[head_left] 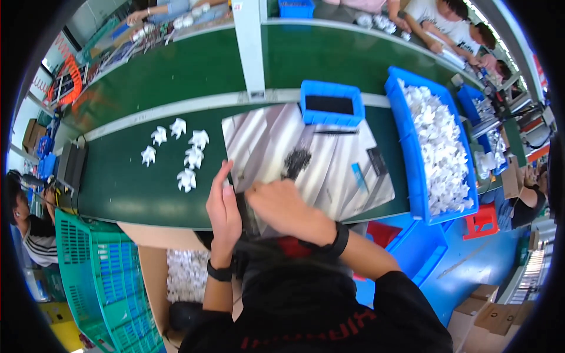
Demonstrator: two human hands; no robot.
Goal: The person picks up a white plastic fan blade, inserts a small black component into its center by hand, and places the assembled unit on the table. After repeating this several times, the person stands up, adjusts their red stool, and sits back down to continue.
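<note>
My left hand (223, 209) rests edge-on at the near left border of a grey-white patterned sheet (259, 138). Its fingers are stretched out, with the palm turned toward my right hand. Over the sheet's near edge, my right hand (285, 206) is curled, its fingertips pointing toward the left hand. Whatever it pinches is hidden. A dark strip (243, 209) shows between the two hands; its kind is unclear. Just beyond the right hand lies a pile of small black pieces (297, 160). Several white star-shaped parts (193, 156) sit on the green table to the left.
A blue bin (332, 119) of black pieces stands at the sheet's far edge. To the right is a long blue tray (416, 176) heaped with white parts. A blue cutter-like tool (359, 175) and a black card (376, 162) lie on the sheet. A green crate (106, 276) stands lower left.
</note>
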